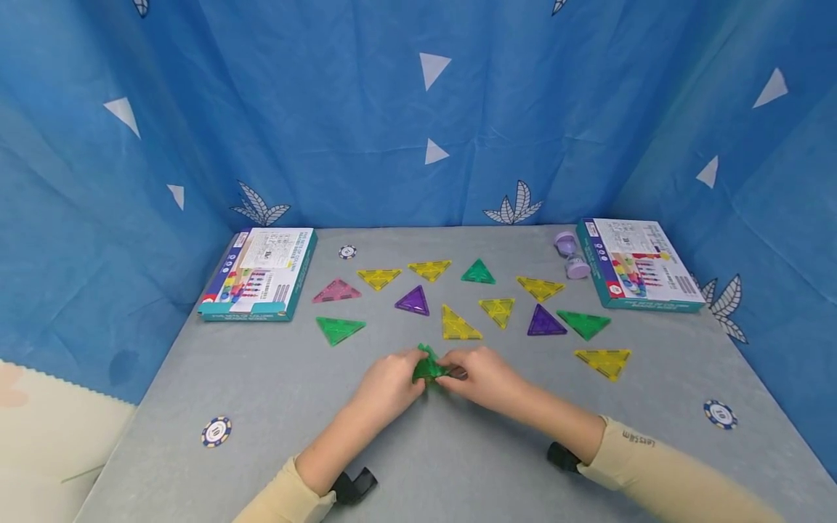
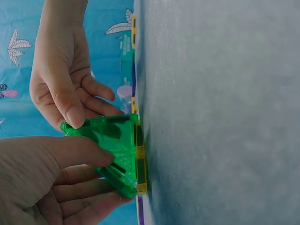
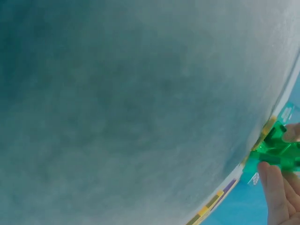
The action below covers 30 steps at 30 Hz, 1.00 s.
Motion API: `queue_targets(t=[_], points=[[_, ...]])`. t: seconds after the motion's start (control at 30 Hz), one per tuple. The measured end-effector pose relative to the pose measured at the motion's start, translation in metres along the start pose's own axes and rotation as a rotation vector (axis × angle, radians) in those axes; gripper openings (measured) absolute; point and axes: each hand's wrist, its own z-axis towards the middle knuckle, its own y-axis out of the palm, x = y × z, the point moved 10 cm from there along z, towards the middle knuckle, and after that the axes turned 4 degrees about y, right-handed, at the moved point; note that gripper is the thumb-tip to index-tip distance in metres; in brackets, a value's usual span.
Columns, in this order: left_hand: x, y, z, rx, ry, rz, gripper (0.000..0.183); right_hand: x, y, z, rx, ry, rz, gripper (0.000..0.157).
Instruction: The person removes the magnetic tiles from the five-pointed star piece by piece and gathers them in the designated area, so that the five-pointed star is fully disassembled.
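Green translucent triangular magnetic tiles (image 1: pixel 426 369) stand up from the table at its near middle, joined at their edges. A yellow tile (image 2: pixel 141 164) lies flat under them in the left wrist view. From the left, my left hand (image 1: pixel 390 383) pinches one green tile, thumb on its near face and fingers behind. My right hand (image 1: pixel 485 376) pinches the green tiles from the other side, its thumb at the edge. Part of the green shape is hidden behind the fingers. In the right wrist view the green tiles (image 3: pixel 276 149) sit between the fingertips of both hands.
Beyond the hands lie loose triangular tiles: several yellow (image 1: pixel 460 324), several green (image 1: pixel 338 330), two purple (image 1: pixel 413 300) and one pink (image 1: pixel 336 291). Boxes stand back left (image 1: pixel 261 276) and back right (image 1: pixel 641 265), with a purple sand timer (image 1: pixel 572 256) beside the right one. Printed chips (image 1: pixel 216 431) lie about.
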Motion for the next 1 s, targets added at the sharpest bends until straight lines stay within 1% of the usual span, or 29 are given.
queue_targets(t=[0.1,0.2,0.33,0.47,0.57,0.63,0.7,0.77,0.83,0.9,1.0], points=[[-0.001,0.001,0.001,-0.001,-0.008,0.007,0.035,0.007,-0.005,-0.001,0.034,0.035,0.035,0.017],[-0.002,0.002,0.001,-0.010,-0.011,0.007,0.036,0.022,-0.011,-0.001,0.056,0.109,0.113,0.013],[-0.001,0.003,0.002,-0.021,-0.002,-0.010,0.034,0.042,-0.016,-0.005,0.050,0.210,0.205,0.010],[-0.002,0.004,0.001,-0.027,0.000,-0.034,0.033,0.054,-0.029,-0.014,0.065,0.236,0.261,0.011],[-0.006,0.005,0.000,-0.030,-0.014,-0.053,0.034,0.066,-0.047,-0.025,0.084,0.250,0.374,0.013],[-0.008,0.005,-0.001,-0.029,-0.021,-0.064,0.033,0.080,-0.057,-0.036,0.092,0.295,0.489,0.017],[-0.009,0.004,-0.001,-0.021,-0.019,-0.069,0.033,0.098,-0.064,-0.049,0.090,0.362,0.589,0.022],[-0.009,0.003,-0.002,-0.017,-0.019,-0.073,0.033,0.116,-0.067,-0.063,0.077,0.446,0.673,0.026],[-0.009,0.002,-0.002,-0.015,-0.020,-0.071,0.034,0.131,-0.065,-0.073,0.047,0.513,0.736,0.028],[-0.009,0.001,-0.002,-0.018,-0.018,-0.068,0.033,0.142,-0.061,-0.080,0.007,0.551,0.801,0.028],[-0.009,0.001,-0.002,-0.021,-0.019,-0.068,0.033,0.151,-0.054,-0.085,-0.052,0.576,0.874,0.030]])
